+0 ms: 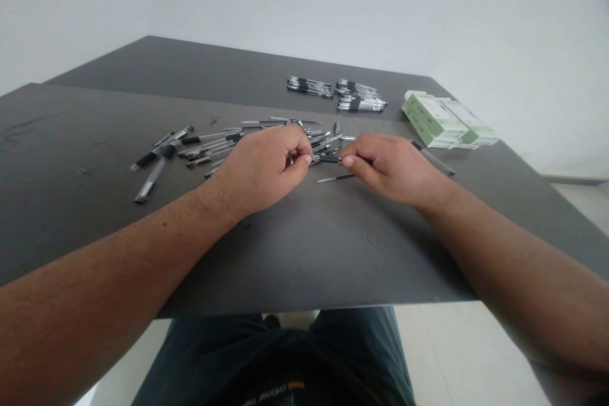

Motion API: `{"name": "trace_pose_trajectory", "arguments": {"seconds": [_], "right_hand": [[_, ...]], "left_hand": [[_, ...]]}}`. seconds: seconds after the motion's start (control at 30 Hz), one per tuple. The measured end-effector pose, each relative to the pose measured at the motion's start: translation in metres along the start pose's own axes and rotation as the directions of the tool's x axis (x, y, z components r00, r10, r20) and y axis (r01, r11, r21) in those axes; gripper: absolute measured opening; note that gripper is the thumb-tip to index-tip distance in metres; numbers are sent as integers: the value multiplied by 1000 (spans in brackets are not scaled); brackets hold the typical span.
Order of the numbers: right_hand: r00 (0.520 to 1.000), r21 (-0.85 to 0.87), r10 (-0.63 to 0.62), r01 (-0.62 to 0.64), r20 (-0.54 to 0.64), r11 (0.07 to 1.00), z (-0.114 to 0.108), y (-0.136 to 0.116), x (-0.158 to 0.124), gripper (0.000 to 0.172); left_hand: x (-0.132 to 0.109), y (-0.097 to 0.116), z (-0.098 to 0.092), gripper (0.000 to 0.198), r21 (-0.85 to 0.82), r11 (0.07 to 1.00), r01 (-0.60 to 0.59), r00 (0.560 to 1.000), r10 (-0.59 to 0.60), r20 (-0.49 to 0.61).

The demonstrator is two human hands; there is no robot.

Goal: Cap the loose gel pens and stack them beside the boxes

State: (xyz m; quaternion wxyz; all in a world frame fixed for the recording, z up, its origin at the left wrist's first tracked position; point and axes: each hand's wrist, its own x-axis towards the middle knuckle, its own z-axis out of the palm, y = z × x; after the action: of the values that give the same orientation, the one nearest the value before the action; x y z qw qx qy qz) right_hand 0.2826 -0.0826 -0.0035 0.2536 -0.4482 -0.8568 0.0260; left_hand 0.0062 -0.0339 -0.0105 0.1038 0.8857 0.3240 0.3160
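Between my two hands is a pen [327,158] with a dark grip section, held level just above the table. My left hand [273,162] pinches its left end between thumb and forefinger. At the other end, my right hand [380,165] is closed on it with thumb and fingertips; the part inside the palm is hidden. Below the right fingers lies a thin pen refill [333,179] with a dark end. A loose heap of pen parts and refills [214,147] spreads behind and left of my left hand, which covers some of it.
Several capped pens [155,171] lie at the left. Bundled pens [309,87] and further bundles [361,103] rest toward the back. Green-and-white boxes [435,119] stand at the right, with another pen [435,160] in front. The dark table's [304,266] front edge is near my lap.
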Motion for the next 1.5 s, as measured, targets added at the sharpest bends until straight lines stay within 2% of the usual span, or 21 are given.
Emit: {"name": "trace_pose_trajectory", "arguments": {"seconds": [0.2,0.33,0.43,0.5,0.7,0.8,0.93,1.07,1.13,1.27,1.4,1.5], "right_hand": [[992,66,109,-105,-65,992,1,-1,-2,17],[994,-8,40,-41,-98,999,-3,1,-2,8],[995,-57,-18,12,-101,998,-4,2,-1,17],[996,-69,-14,8,-89,998,-4,2,-1,25],[987,-4,117,-119,-113,993,-6,-4,-2,19],[992,-46,110,-113,-60,993,-9,-3,-1,14],[997,-52,75,-75,-7,996,-8,-2,-1,28],[988,-14,139,-141,-73,990,-7,-2,-1,18],[991,-33,124,-126,-59,991,-7,-2,-1,16],[997,-32,76,-76,-7,997,-6,-1,-2,25],[986,12,157,-157,-61,988,-4,-2,-2,16],[992,-23,120,-121,-46,992,-5,-2,-2,13]], "left_hand": [[1,2,-1,15,-1,1000,6,1000,-6,9],[1,3,-1,15,1,999,33,999,-33,-4],[0,4,-2,15,7,999,49,999,-49,-23],[0,4,-1,16,5,999,52,998,-52,-28],[0,3,-1,16,-6,999,43,999,-43,-27],[0,3,-1,15,1,999,53,998,-53,-35],[1,3,-1,13,-5,998,65,998,-65,-20],[0,4,-2,13,-10,998,56,998,-56,-14],[0,4,-2,13,-5,998,63,998,-63,-20],[0,4,-2,14,1,998,68,998,-67,-13],[0,4,-3,14,2,999,50,999,-50,-10],[1,3,-2,14,2,999,52,998,-52,-18]]}}
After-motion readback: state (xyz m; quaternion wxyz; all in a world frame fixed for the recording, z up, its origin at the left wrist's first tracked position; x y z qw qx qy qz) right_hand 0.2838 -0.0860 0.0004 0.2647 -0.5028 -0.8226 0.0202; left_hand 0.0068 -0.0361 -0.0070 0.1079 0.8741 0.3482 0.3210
